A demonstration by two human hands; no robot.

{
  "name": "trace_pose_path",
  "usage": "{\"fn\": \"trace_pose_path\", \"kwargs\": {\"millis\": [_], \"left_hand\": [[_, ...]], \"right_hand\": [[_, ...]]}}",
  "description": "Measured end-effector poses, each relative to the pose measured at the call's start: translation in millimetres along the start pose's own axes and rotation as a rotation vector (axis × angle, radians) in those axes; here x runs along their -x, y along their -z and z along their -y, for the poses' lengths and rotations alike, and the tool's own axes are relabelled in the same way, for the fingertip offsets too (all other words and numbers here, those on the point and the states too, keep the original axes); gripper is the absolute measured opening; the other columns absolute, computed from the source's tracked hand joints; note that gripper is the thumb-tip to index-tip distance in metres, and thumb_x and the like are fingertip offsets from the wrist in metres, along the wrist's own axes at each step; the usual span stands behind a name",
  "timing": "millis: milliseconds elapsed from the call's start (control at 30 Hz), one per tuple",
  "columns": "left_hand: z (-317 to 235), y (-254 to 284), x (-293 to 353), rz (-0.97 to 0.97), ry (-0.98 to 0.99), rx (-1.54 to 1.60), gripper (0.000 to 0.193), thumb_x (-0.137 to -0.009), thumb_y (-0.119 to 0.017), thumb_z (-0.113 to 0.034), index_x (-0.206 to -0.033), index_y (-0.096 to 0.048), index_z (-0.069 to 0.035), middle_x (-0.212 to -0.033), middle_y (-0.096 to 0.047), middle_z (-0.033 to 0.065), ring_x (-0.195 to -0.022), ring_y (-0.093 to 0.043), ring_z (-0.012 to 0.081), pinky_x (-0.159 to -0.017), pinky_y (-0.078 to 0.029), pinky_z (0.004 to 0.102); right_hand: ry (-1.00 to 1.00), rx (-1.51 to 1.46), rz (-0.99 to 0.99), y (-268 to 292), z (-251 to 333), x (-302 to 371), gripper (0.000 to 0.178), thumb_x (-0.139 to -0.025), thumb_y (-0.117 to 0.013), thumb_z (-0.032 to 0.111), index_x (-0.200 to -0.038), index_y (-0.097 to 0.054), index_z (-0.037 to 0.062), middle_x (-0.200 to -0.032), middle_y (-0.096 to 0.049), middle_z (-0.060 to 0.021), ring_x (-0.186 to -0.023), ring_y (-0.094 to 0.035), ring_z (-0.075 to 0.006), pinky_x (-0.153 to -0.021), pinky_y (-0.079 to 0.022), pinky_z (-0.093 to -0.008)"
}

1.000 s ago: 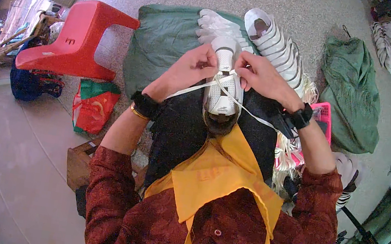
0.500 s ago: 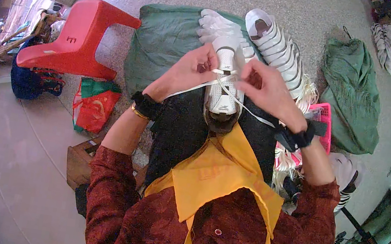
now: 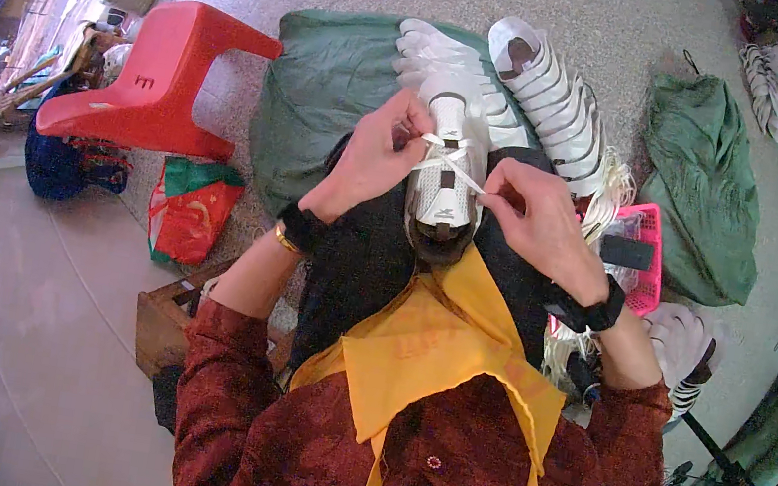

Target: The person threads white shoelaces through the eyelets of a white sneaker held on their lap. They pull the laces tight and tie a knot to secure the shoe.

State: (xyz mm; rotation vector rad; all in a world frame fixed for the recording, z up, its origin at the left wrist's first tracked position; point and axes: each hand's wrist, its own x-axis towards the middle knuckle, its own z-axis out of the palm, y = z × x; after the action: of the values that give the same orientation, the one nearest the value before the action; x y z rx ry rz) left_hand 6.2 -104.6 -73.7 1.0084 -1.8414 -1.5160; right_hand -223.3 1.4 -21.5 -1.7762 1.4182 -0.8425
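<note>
A white mesh shoe upper lies lengthwise over my lap, its dark opening toward me. White shoelace crosses its front in an X. My right hand pinches a stretch of the lace between thumb and forefinger, drawn out at the upper's right side. On the left edge, my left hand is closed with its fingertips against the lace; the exact grip is partly hidden by the fingers. Below the upper spreads a yellow apron.
Rows of stacked white uppers lie ahead on a green sack. A red plastic chair and a red-green bag are at left. To the right are a pink basket and another green sack.
My right hand has come nearer to me and now pulls the lace taut to the right. The long lace ends that trailed to both sides no longer show. The upper stays in place.
</note>
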Motion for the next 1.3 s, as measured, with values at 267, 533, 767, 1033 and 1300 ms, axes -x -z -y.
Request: {"fn": "trace_pose_path", "kwargs": {"millis": [267,533,767,1033,1300], "left_hand": [[-10,-6,12,-0.050,-0.049,-0.071,0.016,-0.091,-0.061,0.008,-0.099,-0.052,-0.003,-0.092,-0.058,0.0005,-0.085,-0.057,0.0067,-0.076,-0.049,0.0239],[-29,-3,26,0.029,0.042,-0.221,0.016,-0.091,-0.067,0.001,-0.093,-0.053,-0.005,-0.083,-0.057,-0.0032,-0.077,-0.052,0.0033,-0.065,-0.043,0.0218],[-28,4,31,0.041,0.095,-0.050,0.018,-0.091,-0.070,0.000,-0.089,-0.053,-0.007,-0.081,-0.054,-0.0047,-0.072,-0.049,0.0022,-0.063,-0.042,0.0213],[-22,10,37,0.085,0.100,0.056,0.018,-0.092,-0.068,-0.001,-0.087,-0.053,-0.007,-0.080,-0.051,-0.0062,-0.071,-0.047,0.0015,-0.061,-0.040,0.0210],[-34,25,49,0.055,0.158,-0.011,0.016,-0.092,-0.066,0.000,-0.086,-0.053,-0.007,-0.079,-0.049,-0.0058,-0.068,-0.042,0.0014,-0.059,-0.035,0.0211]], "right_hand": [[-0.162,0.041,-0.052,20,-1,27,0.011,-0.086,-0.069,0.004,-0.086,-0.059,0.0015,-0.074,-0.060,-0.0150,-0.064,-0.061,-0.0312,-0.059,-0.048,-0.0387],[-0.116,-0.013,-0.089,4,-6,28,0.008,-0.088,-0.070,0.004,-0.091,-0.063,0.0008,-0.080,-0.065,-0.0140,-0.067,-0.064,-0.0292,-0.059,-0.050,-0.0370],[0.008,0.070,-0.162,-5,-16,25,0.009,-0.087,-0.070,0.004,-0.096,-0.066,0.0025,-0.090,-0.068,-0.0150,-0.081,-0.068,-0.0346,-0.069,-0.054,-0.0399],[0.017,0.149,-0.180,-8,-19,23,0.007,-0.088,-0.068,0.002,-0.095,-0.065,0.0021,-0.091,-0.066,-0.0160,-0.082,-0.066,-0.0380,-0.069,-0.054,-0.0429],[0.016,0.234,-0.162,3,-21,30,0.008,-0.087,-0.067,0.001,-0.094,-0.063,0.0021,-0.088,-0.064,-0.0161,-0.079,-0.065,-0.0384,-0.066,-0.052,-0.0442]]}}
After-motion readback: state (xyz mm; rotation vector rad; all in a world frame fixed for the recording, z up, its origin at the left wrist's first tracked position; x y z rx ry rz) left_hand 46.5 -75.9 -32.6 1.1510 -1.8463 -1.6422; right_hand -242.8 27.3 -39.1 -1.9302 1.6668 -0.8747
